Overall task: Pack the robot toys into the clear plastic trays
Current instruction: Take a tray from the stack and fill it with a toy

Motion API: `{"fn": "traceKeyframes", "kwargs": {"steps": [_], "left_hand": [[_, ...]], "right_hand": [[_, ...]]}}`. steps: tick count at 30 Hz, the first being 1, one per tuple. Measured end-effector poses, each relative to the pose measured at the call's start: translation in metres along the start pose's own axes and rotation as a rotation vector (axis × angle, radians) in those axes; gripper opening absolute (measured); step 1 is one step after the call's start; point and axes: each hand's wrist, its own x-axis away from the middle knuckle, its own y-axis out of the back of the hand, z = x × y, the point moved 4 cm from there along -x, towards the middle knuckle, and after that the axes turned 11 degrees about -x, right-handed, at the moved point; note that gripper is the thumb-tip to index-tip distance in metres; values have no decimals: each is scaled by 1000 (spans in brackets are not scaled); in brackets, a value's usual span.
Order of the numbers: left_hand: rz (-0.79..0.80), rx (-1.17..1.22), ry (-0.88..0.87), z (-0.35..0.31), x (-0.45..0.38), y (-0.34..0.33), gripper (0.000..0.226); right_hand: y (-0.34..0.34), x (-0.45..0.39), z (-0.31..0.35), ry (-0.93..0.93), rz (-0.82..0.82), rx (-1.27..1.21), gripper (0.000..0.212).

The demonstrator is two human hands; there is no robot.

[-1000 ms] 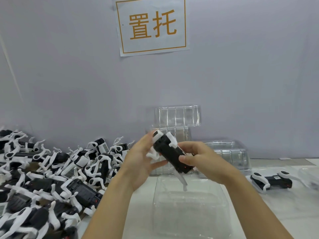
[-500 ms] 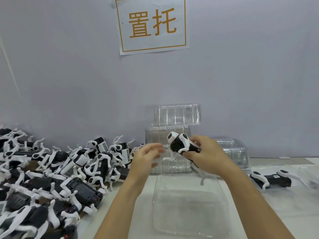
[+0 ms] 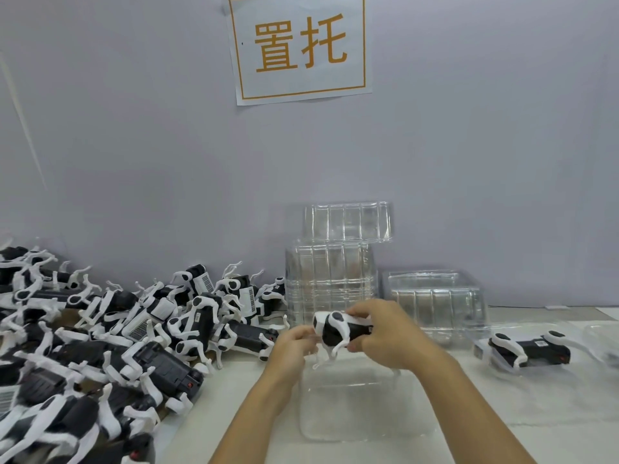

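A black and white robot dog toy (image 3: 335,333) hangs in the air just above the far edge of a clear plastic tray (image 3: 361,413) that lies on the white table. My right hand (image 3: 385,333) grips the toy's body from the right. My left hand (image 3: 291,346) pinches the toy's front leg at its left end. The toy's thin white legs dangle toward the tray.
A large heap of robot toys (image 3: 100,346) covers the table's left side. Stacks of empty clear trays (image 3: 330,279) stand against the wall behind my hands, with a lower stack (image 3: 435,303) to the right. One packed toy in a tray (image 3: 529,349) lies at right.
The toy turned from a tilted, belly-up pose to level and came down toward the tray. My left hand let go, then took hold of the toy's front end again.
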Motion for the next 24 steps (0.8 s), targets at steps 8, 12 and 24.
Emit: {"fn": "traceKeyframes", "kwargs": {"steps": [8, 12, 24], "left_hand": [[-4, 25, -55, -4, 5, 0, 31], [-37, -12, -44, -3, 4, 2, 25], [-47, -49, -91, -3, 1, 1, 34]], "right_hand": [[-15, 0, -7, -20, 52, 63, 21], [-13, 1, -5, 33, 3, 40, 30], [-7, -4, 5, 179, -66, 161, 38]]}}
